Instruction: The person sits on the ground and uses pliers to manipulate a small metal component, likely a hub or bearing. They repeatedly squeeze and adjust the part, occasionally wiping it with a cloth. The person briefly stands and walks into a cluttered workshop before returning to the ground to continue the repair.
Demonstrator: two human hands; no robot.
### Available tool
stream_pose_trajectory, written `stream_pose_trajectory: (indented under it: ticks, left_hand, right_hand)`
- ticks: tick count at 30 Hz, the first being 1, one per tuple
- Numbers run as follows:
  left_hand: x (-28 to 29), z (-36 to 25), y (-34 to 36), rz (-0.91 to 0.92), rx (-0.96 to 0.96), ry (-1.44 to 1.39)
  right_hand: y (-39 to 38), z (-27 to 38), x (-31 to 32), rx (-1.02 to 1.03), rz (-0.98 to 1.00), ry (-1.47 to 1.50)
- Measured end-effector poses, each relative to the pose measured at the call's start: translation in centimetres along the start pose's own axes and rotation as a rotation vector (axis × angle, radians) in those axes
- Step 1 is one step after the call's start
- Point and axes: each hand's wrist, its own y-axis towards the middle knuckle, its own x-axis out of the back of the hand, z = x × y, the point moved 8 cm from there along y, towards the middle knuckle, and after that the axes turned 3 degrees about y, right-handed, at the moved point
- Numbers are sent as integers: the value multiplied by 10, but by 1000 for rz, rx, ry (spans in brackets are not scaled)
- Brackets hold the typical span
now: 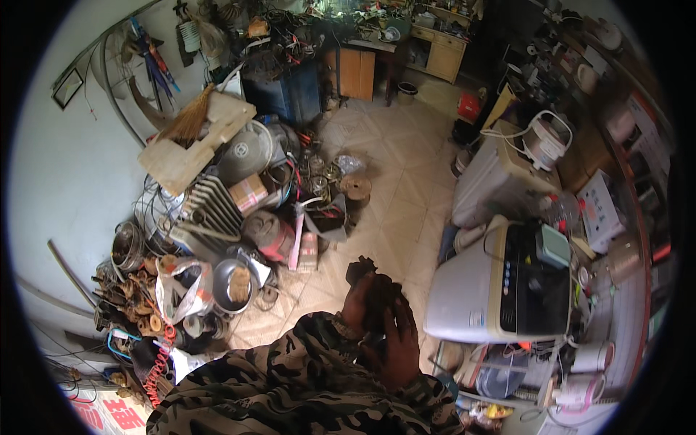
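Low in the middle of the head view, both hands are raised in front of my camouflage-sleeved arms. My left hand (354, 310) is closed round a dark, lumpy object (378, 296), too shadowed to identify, whose top sticks up above the fingers. My right hand (395, 344) presses against that same object from the right, its fingers close together and partly lost in shadow. Tiled floor (391, 203) shows beyond them.
At left lie a radiator (210, 206), metal pot (232, 286), board (196, 141) and heaped parts. At right stand a washing machine (464, 290) and a white appliance (482, 177). A cluttered bench (362, 32) runs along the back, above an orange cabinet door (357, 72).
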Motion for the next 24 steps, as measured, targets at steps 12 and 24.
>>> stream_pose_trajectory:
  ticks: [12, 24]
  left_hand:
    - [-8, -111, 293, -393, 175, 89]
    - [-54, -312, 631, -108, -622, 738]
  right_hand:
    - [321, -261, 17, -257, 848, 1731]
    - [686, -453, -4, -313, 435, 1485]
